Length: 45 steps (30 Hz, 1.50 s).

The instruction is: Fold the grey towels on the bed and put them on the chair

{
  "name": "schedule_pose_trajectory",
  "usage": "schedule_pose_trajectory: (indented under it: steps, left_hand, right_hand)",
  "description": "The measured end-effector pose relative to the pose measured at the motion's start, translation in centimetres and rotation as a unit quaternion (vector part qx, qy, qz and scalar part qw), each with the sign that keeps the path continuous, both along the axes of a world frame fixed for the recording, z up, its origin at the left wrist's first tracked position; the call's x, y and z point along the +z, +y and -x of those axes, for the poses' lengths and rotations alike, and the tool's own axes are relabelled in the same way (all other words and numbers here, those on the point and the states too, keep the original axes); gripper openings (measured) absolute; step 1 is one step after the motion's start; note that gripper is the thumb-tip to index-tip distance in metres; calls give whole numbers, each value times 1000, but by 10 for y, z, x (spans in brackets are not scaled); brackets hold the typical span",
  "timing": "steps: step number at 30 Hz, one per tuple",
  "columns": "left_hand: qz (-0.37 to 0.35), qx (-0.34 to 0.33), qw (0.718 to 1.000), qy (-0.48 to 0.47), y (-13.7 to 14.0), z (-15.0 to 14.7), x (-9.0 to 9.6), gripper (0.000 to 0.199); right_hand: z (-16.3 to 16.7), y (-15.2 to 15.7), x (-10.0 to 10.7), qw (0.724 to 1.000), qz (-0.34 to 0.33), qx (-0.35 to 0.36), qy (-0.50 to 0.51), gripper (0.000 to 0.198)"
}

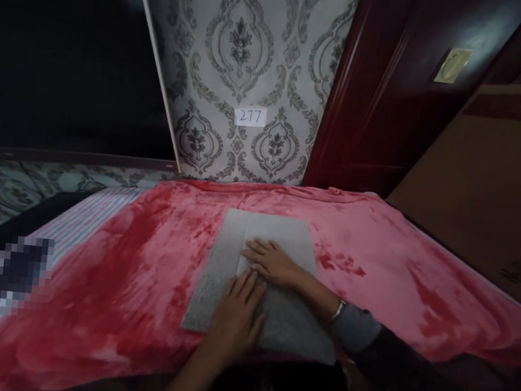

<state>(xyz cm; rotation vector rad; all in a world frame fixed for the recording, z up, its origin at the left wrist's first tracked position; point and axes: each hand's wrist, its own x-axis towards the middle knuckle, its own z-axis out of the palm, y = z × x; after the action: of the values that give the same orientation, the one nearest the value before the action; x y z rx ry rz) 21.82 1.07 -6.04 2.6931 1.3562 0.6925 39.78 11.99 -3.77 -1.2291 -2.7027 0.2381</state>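
A flat grey rectangular sheet [280,228] lies on a pink and red plush blanket [141,282]. A straight crease runs down its left part near the top; I cannot tell whether it is cloth or paper. My left hand [238,310] rests on the lower middle of the sheet, fingers stretched forward. Just above it, my right hand [275,263] lies flat with spread fingers pointing left across the crease. Both hands are open, and neither grips anything. A bracelet [338,310] circles my right wrist.
At the left, a striped cloth [98,204] shows beside the blanket, with a pixelated dark item [15,275] on it. Behind stand a large black screen [71,60], a patterned wall [242,46] with a paper label "277" [250,116], and a dark red panel [391,79] with a switch [453,65].
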Motion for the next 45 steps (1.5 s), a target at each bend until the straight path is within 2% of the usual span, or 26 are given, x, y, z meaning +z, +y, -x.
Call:
schedule_pose_trajectory:
  steps: [4, 9, 14, 23, 27, 32, 36, 45]
  left_hand:
    - [68, 18, 997, 31, 3, 2, -1, 59]
    - [71, 19, 997, 31, 3, 3, -5, 60]
    - [62, 18, 997, 32, 2, 4, -9, 60]
    - [54, 15, 998, 25, 1, 5, -12, 64]
    - [53, 13, 998, 22, 2, 5, -14, 65]
    - [70, 7, 997, 31, 2, 5, -13, 70]
    - [84, 4, 996, 40, 1, 4, -13, 72]
    - [93, -20, 995, 38, 5, 4, -32, 80]
  right_hand:
    - [8, 44, -8, 1000, -4, -17, -5, 54]
    - [12, 94, -11, 997, 3, -79, -8, 54]
    - [15, 125, -16, 991, -18, -132, 21, 50]
    - [8, 142, -22, 977, -63, -172, 107, 54]
    - [9, 156, -22, 973, -63, -164, 151, 41]
    - [16, 169, -24, 970, -51, -142, 190, 15]
    - [22, 175, -27, 968, -37, -151, 196, 7]
    - [28, 184, -34, 954, -28, -206, 216, 15]
